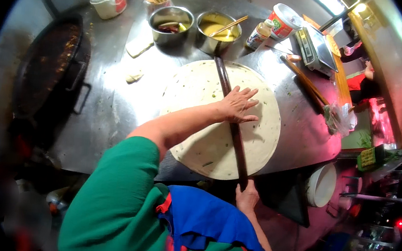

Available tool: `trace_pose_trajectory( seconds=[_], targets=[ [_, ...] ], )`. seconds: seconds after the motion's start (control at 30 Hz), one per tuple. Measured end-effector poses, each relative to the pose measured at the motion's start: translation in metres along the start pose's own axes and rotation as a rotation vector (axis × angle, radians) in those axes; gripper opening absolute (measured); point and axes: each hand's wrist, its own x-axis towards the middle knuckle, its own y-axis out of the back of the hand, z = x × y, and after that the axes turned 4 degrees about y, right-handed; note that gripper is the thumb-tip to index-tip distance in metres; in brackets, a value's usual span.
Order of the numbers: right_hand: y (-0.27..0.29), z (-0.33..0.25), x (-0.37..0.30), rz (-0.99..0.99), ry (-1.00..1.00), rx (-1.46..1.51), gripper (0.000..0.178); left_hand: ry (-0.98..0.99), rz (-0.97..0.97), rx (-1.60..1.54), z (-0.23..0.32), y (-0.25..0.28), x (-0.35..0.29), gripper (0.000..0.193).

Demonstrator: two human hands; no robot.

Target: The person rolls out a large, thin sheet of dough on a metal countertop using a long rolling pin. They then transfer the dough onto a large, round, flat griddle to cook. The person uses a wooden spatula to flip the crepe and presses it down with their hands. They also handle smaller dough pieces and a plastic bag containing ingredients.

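A large round sheet of dough (194,147), flecked with dark green bits, lies flat on the metal worktop. Across it runs a long dark wooden rolling pin (238,149), from the far edge of the dough to past its near edge. My left hand (236,105) is over the middle of the pin with its fingers spread; the palm hides part of the wood. At the near end, my right hand (247,196) is wrapped round the pin's tip, just off the table's front edge.
Behind the dough stand a metal bowl (169,38), another with yellow liquid (210,28) and chopsticks, a bottle (259,35) and a white tub (284,22). A scale (316,52) and wooden sticks (306,81) sit right. A dark pan (50,68) is left, near dough scraps (134,75).
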Motion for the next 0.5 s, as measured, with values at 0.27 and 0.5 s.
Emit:
trace_pose_trajectory(
  seconds=[0.27,0.5],
  targets=[
    [-0.013,-0.008,-0.016,-0.090,0.080,-0.291,0.040,-0.026,0.048,0.038,-0.020,-0.025,-0.030,0.067],
    [-0.022,-0.044,-0.030,-0.184,0.115,-0.228,0.040,-0.053,0.245,-0.085,-0.048,0.004,-0.130,0.061]
  ],
)
